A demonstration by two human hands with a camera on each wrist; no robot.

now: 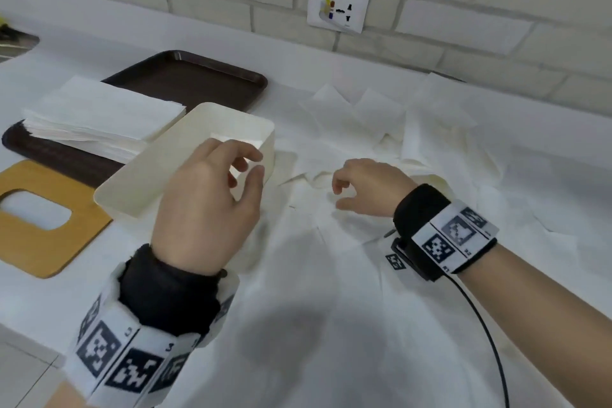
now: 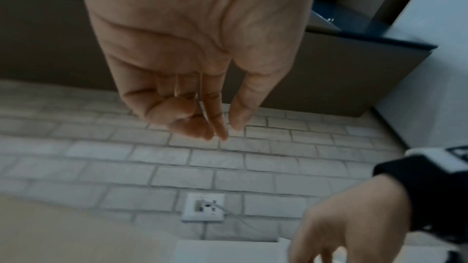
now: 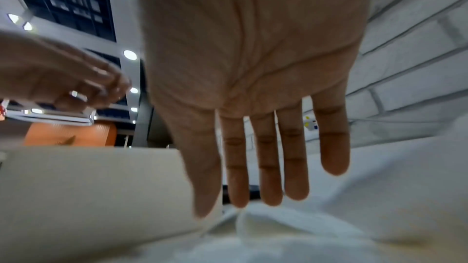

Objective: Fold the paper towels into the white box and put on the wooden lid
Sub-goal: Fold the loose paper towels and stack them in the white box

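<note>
The white box stands open left of centre, with something white at its far end. My left hand hovers over the box's near right corner, fingers loosely bent and holding nothing; the left wrist view shows that hand empty. My right hand is low over the loose, rumpled paper towels spread to the right of the box. In the right wrist view its fingers are straight, just above the towels, beside the box wall. The wooden lid, with its cutout, lies flat at the left.
A neat stack of paper towels sits on a dark brown tray behind the box. A brick wall with a socket runs along the back. A black cable trails from my right wristband. The table's front edge is at the lower left.
</note>
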